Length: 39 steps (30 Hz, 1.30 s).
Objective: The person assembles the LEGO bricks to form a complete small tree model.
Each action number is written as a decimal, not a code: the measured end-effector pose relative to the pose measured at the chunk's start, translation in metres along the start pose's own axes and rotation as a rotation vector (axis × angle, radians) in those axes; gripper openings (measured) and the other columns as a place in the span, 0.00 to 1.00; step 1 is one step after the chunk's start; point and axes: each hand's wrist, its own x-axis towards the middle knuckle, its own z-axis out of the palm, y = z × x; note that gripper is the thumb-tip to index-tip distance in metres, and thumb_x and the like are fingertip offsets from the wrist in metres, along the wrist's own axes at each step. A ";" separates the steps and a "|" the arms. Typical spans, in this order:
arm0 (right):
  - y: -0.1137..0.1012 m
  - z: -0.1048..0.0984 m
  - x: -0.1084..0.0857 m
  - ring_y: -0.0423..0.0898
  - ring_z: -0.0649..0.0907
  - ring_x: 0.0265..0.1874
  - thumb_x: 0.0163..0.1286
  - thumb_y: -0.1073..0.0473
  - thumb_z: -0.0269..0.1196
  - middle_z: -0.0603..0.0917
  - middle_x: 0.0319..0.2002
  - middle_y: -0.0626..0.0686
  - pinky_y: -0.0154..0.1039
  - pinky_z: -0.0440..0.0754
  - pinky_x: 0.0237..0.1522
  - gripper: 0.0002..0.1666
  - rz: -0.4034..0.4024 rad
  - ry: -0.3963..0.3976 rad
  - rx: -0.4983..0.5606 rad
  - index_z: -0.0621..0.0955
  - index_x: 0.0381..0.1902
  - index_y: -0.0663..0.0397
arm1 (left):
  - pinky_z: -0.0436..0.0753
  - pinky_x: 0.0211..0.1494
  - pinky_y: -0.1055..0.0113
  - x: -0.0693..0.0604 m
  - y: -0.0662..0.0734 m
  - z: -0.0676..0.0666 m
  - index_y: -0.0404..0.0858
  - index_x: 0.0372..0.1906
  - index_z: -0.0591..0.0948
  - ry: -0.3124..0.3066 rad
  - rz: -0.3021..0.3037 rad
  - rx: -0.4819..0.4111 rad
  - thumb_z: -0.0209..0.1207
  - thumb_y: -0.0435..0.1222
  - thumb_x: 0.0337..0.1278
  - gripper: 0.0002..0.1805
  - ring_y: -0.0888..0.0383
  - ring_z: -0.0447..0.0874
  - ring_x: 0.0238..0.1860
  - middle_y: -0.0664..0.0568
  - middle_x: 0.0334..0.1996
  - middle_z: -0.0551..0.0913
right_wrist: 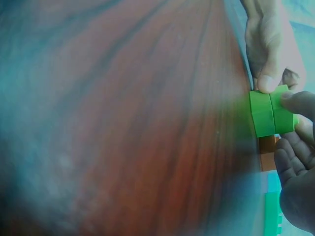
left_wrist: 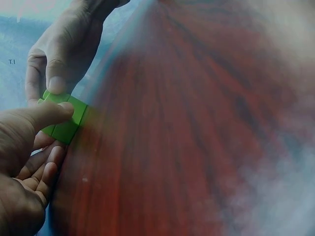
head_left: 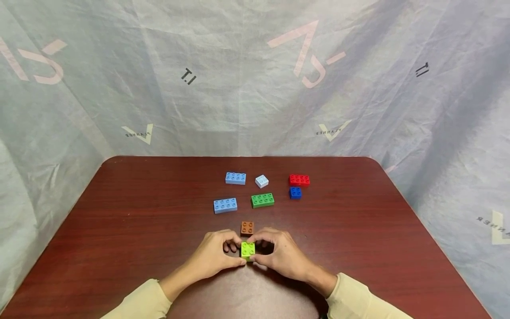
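Note:
Two lime-green toy building bricks [head_left: 248, 249] sit one on the other at the table's near middle, a seam showing between them in both wrist views. From the left, my left hand [head_left: 213, 252] pinches the bricks between thumb and index finger. My right hand [head_left: 284, 254] pinches them the same way from the right. In the right wrist view, both thumbs press on the near faces of the green bricks [right_wrist: 263, 118]. Just beyond the hands lies a brown square brick [head_left: 247, 228], apart from the green ones in the head view.
Farther back on the dark red table [head_left: 119, 230] lie two light-blue long bricks [head_left: 225, 205], a green long brick [head_left: 262, 200], a pale-blue square brick [head_left: 261, 181], a red long brick [head_left: 299, 180] and a dark-blue square brick [head_left: 295, 192]. A printed grey cloth [head_left: 239, 88] hangs behind.

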 end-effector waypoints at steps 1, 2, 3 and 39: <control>0.000 0.001 0.000 0.40 0.86 0.46 0.58 0.59 0.79 0.88 0.47 0.40 0.34 0.84 0.49 0.20 0.004 0.002 -0.005 0.88 0.48 0.41 | 0.80 0.36 0.73 0.000 0.000 0.000 0.49 0.36 0.85 0.001 0.001 0.000 0.80 0.42 0.45 0.15 0.66 0.80 0.32 0.59 0.33 0.84; 0.000 0.001 0.000 0.40 0.86 0.46 0.58 0.58 0.79 0.88 0.47 0.40 0.35 0.84 0.49 0.20 0.004 0.005 -0.009 0.88 0.48 0.41 | 0.80 0.36 0.73 -0.001 0.000 0.000 0.49 0.36 0.85 0.002 0.001 0.002 0.80 0.41 0.44 0.15 0.66 0.80 0.32 0.59 0.33 0.84; 0.000 0.002 -0.001 0.40 0.86 0.46 0.58 0.58 0.79 0.88 0.47 0.40 0.35 0.84 0.49 0.20 0.002 0.008 -0.014 0.88 0.48 0.41 | 0.80 0.35 0.73 -0.001 0.000 0.000 0.49 0.36 0.85 0.003 0.001 0.004 0.80 0.41 0.44 0.15 0.66 0.80 0.32 0.59 0.33 0.84; 0.014 -0.032 0.032 0.51 0.86 0.53 0.64 0.58 0.75 0.87 0.53 0.49 0.48 0.85 0.57 0.20 -0.021 -0.080 0.123 0.86 0.54 0.52 | 0.80 0.36 0.73 0.001 -0.006 0.003 0.48 0.43 0.86 -0.006 -0.010 0.004 0.80 0.46 0.45 0.19 0.67 0.79 0.32 0.60 0.35 0.84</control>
